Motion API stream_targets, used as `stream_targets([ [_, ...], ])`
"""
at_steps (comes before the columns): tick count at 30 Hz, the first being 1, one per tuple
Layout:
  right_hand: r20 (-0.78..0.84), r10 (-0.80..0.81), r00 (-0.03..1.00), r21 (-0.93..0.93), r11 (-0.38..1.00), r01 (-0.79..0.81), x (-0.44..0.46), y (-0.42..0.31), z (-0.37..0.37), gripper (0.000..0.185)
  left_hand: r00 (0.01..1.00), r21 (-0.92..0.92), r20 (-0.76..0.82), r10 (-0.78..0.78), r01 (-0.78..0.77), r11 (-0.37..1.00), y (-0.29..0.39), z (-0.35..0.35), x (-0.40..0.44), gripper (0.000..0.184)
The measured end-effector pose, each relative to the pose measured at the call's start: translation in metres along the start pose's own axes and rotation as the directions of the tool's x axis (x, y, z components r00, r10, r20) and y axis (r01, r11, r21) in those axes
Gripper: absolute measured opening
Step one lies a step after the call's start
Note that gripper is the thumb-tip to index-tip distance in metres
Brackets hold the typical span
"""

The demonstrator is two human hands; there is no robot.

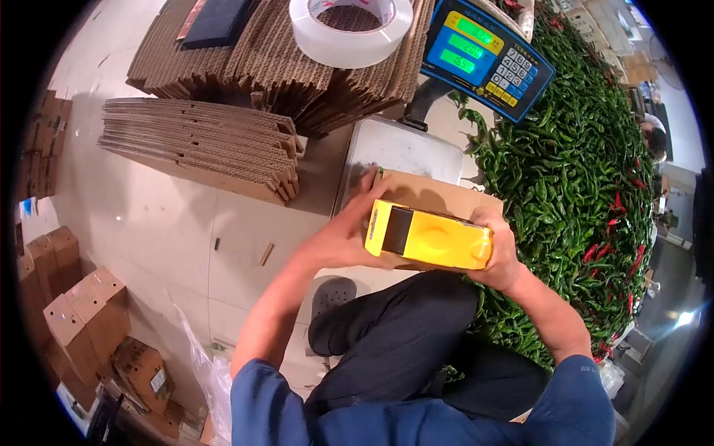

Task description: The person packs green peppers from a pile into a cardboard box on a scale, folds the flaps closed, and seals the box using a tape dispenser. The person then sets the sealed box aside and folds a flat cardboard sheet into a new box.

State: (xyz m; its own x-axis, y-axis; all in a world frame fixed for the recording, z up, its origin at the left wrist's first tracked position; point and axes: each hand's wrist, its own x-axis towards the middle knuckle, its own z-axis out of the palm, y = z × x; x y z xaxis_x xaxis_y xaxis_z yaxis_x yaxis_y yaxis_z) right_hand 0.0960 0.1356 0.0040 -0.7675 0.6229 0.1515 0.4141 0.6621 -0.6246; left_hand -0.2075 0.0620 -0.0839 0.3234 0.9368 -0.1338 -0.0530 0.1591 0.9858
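Between my two hands is a brown cardboard carton (439,195) with a glossy, bright yellow side (445,239). A dark band crosses the yellow near its left end. My left hand (348,232) is at the carton's left end, fingers stretched along the brown board and thumb side low by the yellow. Wrapped round the right end is my right hand (500,249). The carton is held above my knees, in front of a scale's metal platform (405,149). Its underside is hidden.
Flattened cardboard cartons (201,145) are stacked ahead, with a roll of clear tape (351,56) on another stack. The scale's lit display (487,56) stands beyond. Green chilies (558,186) heap at right, some red among them. Folded cartons (85,305) stand at left.
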Motion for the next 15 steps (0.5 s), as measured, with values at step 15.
stream_targets([
  [15,0.027,0.027,0.999,-0.201,0.979,-0.021,-0.033,0.012,-0.052,0.055,0.994,0.199,0.063,0.086,-0.097,0.975,-0.02,-0.017,0.024,0.094],
])
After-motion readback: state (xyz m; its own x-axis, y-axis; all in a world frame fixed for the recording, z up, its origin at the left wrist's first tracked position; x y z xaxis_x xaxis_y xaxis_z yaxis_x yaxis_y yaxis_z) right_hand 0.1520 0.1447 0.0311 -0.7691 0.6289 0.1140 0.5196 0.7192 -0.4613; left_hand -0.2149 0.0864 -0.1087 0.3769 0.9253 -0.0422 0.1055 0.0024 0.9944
